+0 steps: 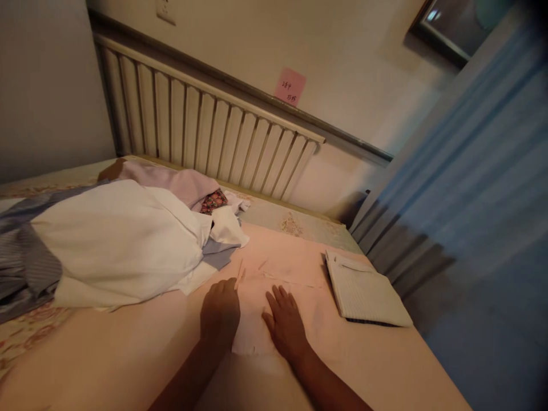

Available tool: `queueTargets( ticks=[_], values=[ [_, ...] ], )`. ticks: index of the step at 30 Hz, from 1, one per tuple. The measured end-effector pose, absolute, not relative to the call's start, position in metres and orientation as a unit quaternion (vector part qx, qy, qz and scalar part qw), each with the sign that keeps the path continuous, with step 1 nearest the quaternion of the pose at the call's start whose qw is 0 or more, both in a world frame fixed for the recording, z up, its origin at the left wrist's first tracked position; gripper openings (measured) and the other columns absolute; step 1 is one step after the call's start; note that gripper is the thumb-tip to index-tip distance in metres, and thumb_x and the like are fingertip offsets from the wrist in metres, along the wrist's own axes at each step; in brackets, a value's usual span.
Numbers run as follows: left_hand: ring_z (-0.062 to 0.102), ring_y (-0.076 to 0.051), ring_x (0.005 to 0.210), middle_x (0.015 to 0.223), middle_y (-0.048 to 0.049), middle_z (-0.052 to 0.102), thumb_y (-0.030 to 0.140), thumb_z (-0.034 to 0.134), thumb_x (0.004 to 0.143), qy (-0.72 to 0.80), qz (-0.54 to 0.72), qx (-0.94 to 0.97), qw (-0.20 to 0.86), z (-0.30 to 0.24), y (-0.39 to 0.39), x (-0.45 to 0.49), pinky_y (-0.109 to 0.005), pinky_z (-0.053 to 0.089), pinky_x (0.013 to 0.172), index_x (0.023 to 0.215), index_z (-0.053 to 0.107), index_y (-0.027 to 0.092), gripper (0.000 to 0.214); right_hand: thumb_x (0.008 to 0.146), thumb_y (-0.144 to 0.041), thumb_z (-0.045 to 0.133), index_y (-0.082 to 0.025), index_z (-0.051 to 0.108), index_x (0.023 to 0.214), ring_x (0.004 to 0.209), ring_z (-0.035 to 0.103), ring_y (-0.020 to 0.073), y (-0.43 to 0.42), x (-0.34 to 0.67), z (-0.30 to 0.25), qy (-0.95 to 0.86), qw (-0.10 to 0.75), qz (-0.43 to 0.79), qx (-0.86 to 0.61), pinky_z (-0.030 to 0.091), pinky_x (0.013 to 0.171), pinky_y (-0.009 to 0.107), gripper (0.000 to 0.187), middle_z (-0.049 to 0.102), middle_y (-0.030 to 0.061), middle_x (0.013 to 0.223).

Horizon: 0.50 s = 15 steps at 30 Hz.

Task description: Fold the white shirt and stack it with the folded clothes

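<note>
A thin, pale piece of cloth (252, 328) lies flat on the pink cover, and its edges are hard to make out against it. My left hand (220, 313) is at the cloth's left edge with its fingers curled in, pinching a narrow raised fold (240, 275). On the cloth's right part rests my right hand (285, 319), palm down with the fingers spread and nothing in them. A folded, cream ribbed cloth (366, 291) sits to the right of my right hand, apart from it.
Loose garments are heaped on the left, with a white shirt (128, 245) on top and a lilac garment (180, 181) behind. The pink cover (128, 354) spreads across the surface. A radiator (205, 128) stands against the wall, and a blue curtain (471, 240) hangs at the right edge.
</note>
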<state>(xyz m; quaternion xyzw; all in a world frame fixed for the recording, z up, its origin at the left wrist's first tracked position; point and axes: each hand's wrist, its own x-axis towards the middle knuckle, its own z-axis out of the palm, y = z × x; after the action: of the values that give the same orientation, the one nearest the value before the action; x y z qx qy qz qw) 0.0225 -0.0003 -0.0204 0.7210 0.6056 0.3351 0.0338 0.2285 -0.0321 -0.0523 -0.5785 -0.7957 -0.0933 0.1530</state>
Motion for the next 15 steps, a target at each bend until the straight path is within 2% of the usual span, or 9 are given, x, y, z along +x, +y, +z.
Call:
queueTargets(
  ticks=[2, 5, 9, 15],
  values=[
    [0.061, -0.025, 0.101, 0.103, -0.0141, 0.068, 0.013, 0.035, 0.09, 0.549, 0.392, 0.738, -0.014, -0.027, -0.004, 0.033, -0.042, 0.048, 0.091, 0.11, 0.06, 0.01, 0.032, 0.094, -0.034, 0.048, -0.023, 0.047, 0.137, 0.139, 0.032, 0.0269, -0.032, 0.227, -0.051, -0.792, 0.161, -0.097, -0.581, 0.031, 0.111, 0.053, 0.044, 0.042, 0.0089, 0.147],
    [0.059, -0.023, 0.11, 0.115, -0.0131, 0.066, 0.013, 0.039, 0.09, 0.461, 0.427, 0.776, -0.048, -0.042, -0.011, 0.05, -0.04, 0.048, 0.097, 0.119, 0.058, 0.012, 0.035, 0.095, -0.034, 0.047, -0.024, 0.047, 0.137, 0.139, 0.032, 0.0259, -0.033, 0.226, -0.049, -0.79, 0.165, -0.101, -0.582, 0.031, 0.111, 0.052, 0.043, 0.041, 0.0084, 0.148],
    [0.052, -0.024, 0.125, 0.133, -0.0126, 0.057, 0.019, 0.042, 0.092, 0.424, 0.385, 0.818, -0.047, -0.067, -0.014, 0.063, -0.042, 0.043, 0.104, 0.127, 0.054, 0.015, 0.037, 0.095, -0.034, 0.046, -0.024, 0.046, 0.138, 0.139, 0.032, 0.0252, -0.033, 0.227, -0.048, -0.793, 0.157, -0.096, -0.581, 0.031, 0.111, 0.05, 0.044, 0.041, 0.0079, 0.148],
    [0.042, -0.027, 0.134, 0.143, -0.0107, 0.049, 0.03, 0.04, 0.092, 0.441, 0.302, 0.843, -0.054, -0.09, -0.013, 0.056, -0.049, 0.035, 0.109, 0.136, 0.047, 0.018, 0.047, 0.095, -0.035, 0.046, -0.023, 0.044, 0.139, 0.14, 0.031, 0.0241, -0.034, 0.233, -0.05, -0.8, 0.156, -0.102, -0.57, 0.029, 0.112, 0.049, 0.046, 0.042, 0.0077, 0.147]
  ],
)
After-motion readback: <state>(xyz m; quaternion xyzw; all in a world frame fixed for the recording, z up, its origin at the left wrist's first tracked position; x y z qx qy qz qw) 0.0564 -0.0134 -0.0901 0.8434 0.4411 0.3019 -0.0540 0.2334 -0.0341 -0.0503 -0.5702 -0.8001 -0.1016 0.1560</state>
